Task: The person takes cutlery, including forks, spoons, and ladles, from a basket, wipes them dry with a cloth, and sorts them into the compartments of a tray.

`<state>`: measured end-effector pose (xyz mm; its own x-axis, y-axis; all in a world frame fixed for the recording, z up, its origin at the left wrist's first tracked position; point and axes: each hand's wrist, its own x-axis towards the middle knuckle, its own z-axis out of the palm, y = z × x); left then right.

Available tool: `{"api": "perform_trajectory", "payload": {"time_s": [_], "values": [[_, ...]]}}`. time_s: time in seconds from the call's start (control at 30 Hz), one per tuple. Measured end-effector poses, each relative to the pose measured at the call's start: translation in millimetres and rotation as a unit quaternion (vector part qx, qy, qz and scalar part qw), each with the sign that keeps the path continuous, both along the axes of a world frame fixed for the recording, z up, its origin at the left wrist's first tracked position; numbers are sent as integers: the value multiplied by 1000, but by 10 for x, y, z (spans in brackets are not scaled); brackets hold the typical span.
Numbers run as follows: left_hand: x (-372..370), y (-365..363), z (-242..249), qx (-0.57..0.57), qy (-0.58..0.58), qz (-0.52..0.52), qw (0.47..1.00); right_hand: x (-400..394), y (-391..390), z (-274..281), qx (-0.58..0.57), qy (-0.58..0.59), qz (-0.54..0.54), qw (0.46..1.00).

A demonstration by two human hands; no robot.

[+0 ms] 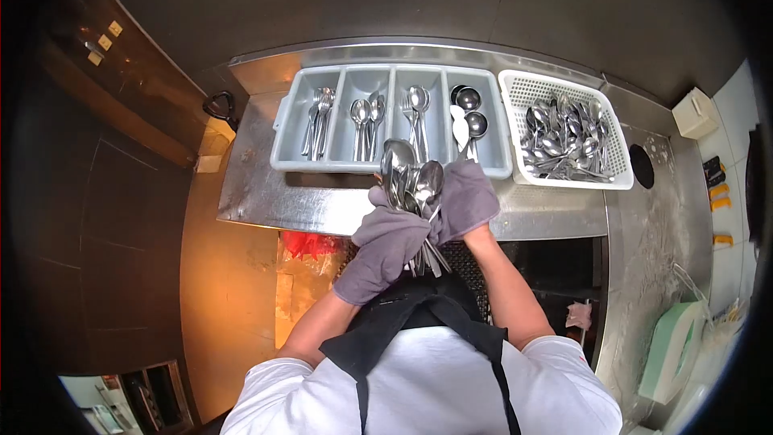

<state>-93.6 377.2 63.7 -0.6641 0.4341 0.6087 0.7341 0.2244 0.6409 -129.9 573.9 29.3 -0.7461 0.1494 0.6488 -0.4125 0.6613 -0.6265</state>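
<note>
My left hand (pixel 386 243) is wrapped in grey-purple cloth and closed around a bunch of metal spoons (pixel 398 167). The spoon bowls point up and away from me, and the handles stick out below toward my apron. My right hand (pixel 463 211) is bent in beside the bunch and holds grey cloth (pixel 473 193) against its right side; the cloth hides its fingers. Just beyond the bunch stands a grey cutlery tray (pixel 278 149) with four compartments. Forks and spoons (pixel 368 125) lie in three of them, and the right one holds black ladles (pixel 476 124) and a white spoon (pixel 460 129).
A white perforated basket (pixel 622 163) full of mixed spoons stands right of the tray on the steel counter (pixel 306 205). A round dark hole (pixel 641 166) is in the counter beside it. A green and white box (pixel 672 350) stands at the lower right. Red plastic (pixel 308 243) lies below the counter.
</note>
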Motion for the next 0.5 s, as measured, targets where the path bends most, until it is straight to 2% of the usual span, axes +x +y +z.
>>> {"api": "perform_trajectory", "payload": {"time_s": [0.03,0.13,0.17,0.23,0.3,0.33,0.4,0.43,0.5], "values": [[35,40,-29,15,-1,3,1000,-63,96,-8,60,3,-26,998],[108,93,-9,50,-19,-12,998,-160,234,-75,132,-78,-46,987],[112,97,14,70,-30,-25,997,-128,206,68,199,-123,-44,971],[87,88,76,124,-54,-60,989,-29,62,278,315,-118,-21,942],[72,79,95,174,-70,-87,978,-237,177,-297,127,-130,30,983],[59,77,106,200,-71,-97,972,-271,159,-316,155,-123,6,980],[122,33,109,135,-58,-27,989,-338,115,-328,209,-109,-45,971],[145,5,120,100,-45,10,994,-443,124,-306,161,-195,-26,967],[188,-73,163,43,-24,71,996,-481,-29,-112,152,-295,-13,943]]}}
